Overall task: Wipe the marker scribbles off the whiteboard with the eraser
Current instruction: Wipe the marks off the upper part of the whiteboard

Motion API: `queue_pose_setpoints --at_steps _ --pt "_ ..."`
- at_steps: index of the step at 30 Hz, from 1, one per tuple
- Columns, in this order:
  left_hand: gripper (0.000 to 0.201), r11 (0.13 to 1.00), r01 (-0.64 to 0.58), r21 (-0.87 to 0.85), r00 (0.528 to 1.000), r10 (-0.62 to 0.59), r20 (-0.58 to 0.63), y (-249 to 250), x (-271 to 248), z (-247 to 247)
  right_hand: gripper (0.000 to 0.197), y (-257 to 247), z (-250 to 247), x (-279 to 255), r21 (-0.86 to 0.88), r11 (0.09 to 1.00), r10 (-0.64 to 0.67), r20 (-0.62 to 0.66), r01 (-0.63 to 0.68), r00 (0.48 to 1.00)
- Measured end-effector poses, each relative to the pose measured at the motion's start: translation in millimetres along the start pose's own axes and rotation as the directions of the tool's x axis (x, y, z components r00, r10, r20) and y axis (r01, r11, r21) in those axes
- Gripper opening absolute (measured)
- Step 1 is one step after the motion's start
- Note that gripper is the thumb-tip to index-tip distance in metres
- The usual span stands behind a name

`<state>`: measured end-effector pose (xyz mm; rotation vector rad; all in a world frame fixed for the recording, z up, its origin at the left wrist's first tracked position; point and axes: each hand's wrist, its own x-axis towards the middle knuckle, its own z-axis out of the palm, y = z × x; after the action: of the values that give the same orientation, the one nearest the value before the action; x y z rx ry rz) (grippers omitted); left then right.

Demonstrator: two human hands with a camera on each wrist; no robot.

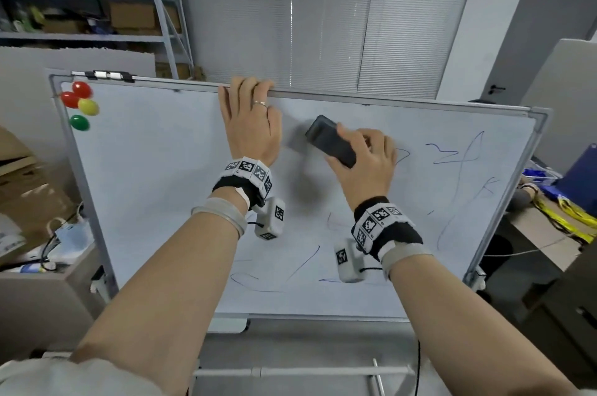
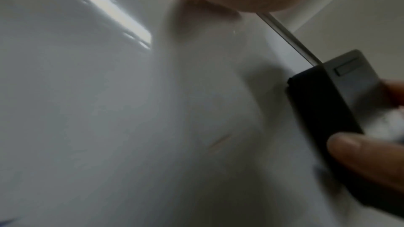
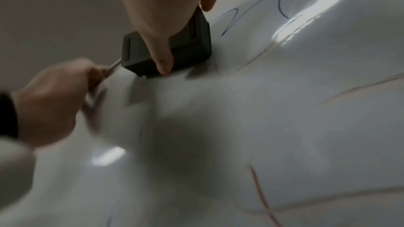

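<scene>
1. The whiteboard behind the left hand and right hand is smooth and glossy, with bright streaks of reflected light.
2. Its frame, gripped by the left hand, looks like dull grey metal.
3. The eraser in the right hand looks like dark, matt plastic.
4. The magnets far left of the left hand are shiny and smooth.
5. The wristbands are soft black cloth.

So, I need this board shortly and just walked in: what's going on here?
A person is wiping the whiteboard. Their right hand grips a dark eraser held against the upper middle of the board, while the left hand holds the top frame edge. Blue scribbles lie to the right and along the bottom, not yet wiped. The left part looks clean, apart from coloured magnets.
</scene>
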<state>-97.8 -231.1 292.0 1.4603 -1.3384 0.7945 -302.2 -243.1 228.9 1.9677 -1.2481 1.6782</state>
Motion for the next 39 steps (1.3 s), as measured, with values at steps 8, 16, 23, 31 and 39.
queue_pose_setpoints --at_steps 8,16,23,31,39 --pt "0.042 0.998 0.038 -0.059 0.999 -0.037 0.016 2 4 -2 0.057 -15 21 -43 -0.024 0.976 -0.199 0.285 0.214 0.938" --pt "0.045 0.992 0.030 -0.126 0.997 -0.022 0.070 -10 5 -9 0.055 -26 35 -41 0.009 0.971 -0.234 0.255 0.240 0.938" --pt "0.039 0.993 0.057 -0.106 0.998 -0.061 -0.034 8 4 -3 0.052 -8 11 -36 -0.059 0.986 -0.144 0.201 0.159 0.969" --pt "0.033 0.999 0.043 0.000 0.996 -0.043 0.081 74 17 17 0.054 45 -42 24 -0.128 0.988 -0.084 0.022 0.086 0.996" --pt "0.046 0.995 0.020 -0.094 0.991 -0.008 0.134 83 16 28 0.058 66 -21 -25 -0.037 0.961 -0.250 0.306 0.274 0.918"
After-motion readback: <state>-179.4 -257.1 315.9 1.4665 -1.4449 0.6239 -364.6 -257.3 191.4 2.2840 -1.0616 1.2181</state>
